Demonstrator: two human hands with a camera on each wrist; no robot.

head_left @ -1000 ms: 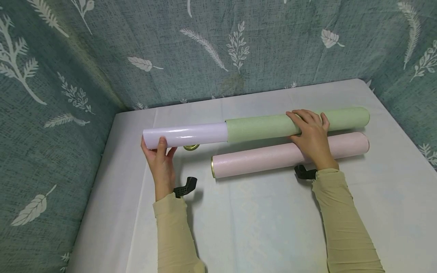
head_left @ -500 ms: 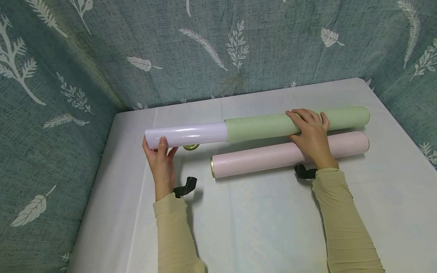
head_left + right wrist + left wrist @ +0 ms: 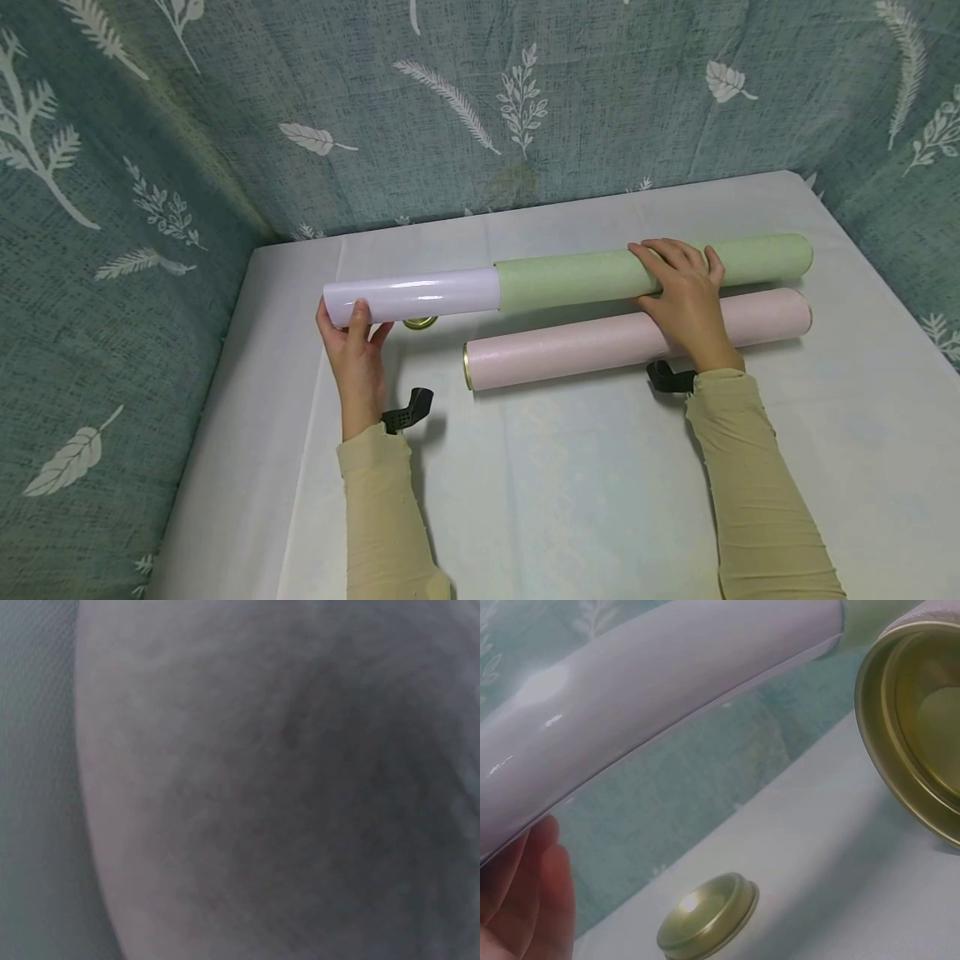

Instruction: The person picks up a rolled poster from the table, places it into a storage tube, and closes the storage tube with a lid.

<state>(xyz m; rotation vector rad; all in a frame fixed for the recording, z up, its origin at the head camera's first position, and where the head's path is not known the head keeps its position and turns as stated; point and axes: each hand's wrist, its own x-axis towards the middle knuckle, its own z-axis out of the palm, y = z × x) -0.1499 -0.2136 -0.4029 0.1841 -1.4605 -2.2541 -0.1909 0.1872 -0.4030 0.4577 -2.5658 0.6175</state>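
A person steadies a long green tube (image 3: 570,279) above a white-covered table (image 3: 585,500), a glossy lilac roll (image 3: 420,296) jutting from its left mouth. The roll looks light and springy, probably a curled sheet whose long edge shows along the underside from the left wrist; its shine suggests a slippery surface, and a hard pinch might crease it. The best hold would seem to be a loose wrap near the free end — about where the left hand (image 3: 354,367) has it, thumb on the near side, fingers curled beneath and behind. The roll's tip lies just past that thumb, while its other end meets the tube well away from those fingers.

The right hand (image 3: 684,292) grips the green tube past its middle, fingers over the top and thumb on the near side. The tube appears stiff, sturdy enough for a firm clasp. Nearer the person, a pink tube (image 3: 555,350) with gold-rimmed ends lies just under the right wrist; a gold cap (image 3: 707,919) rests on the table below the roll. The right wrist's view — close and blurred — tells little about the fingers.
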